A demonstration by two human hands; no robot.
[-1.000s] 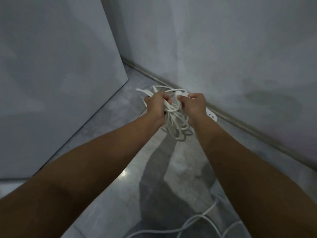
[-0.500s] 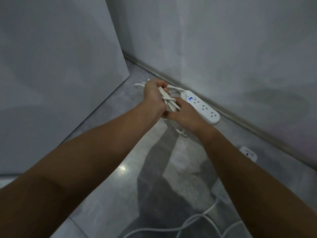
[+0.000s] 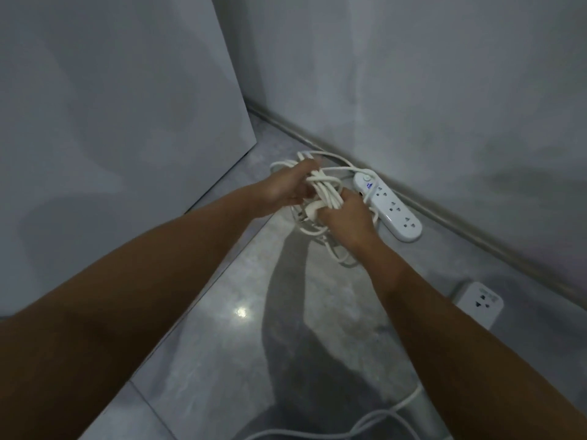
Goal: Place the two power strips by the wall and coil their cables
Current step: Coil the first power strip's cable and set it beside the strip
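Hands (image 3: 317, 204) gripping coiled cable (image 3: 324, 192) | grey floor (image 3: 222, 344) | strip (image 3: 390, 208) by wall (image 3: 413, 90)

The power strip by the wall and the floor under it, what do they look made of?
The power strip looks like glossy white moulded plastic: smooth rounded ends, soft highlights. The floor looks like polished grey stone or tile: mottled, with a bright light reflection and a seam line. Which one, I cannot tell.
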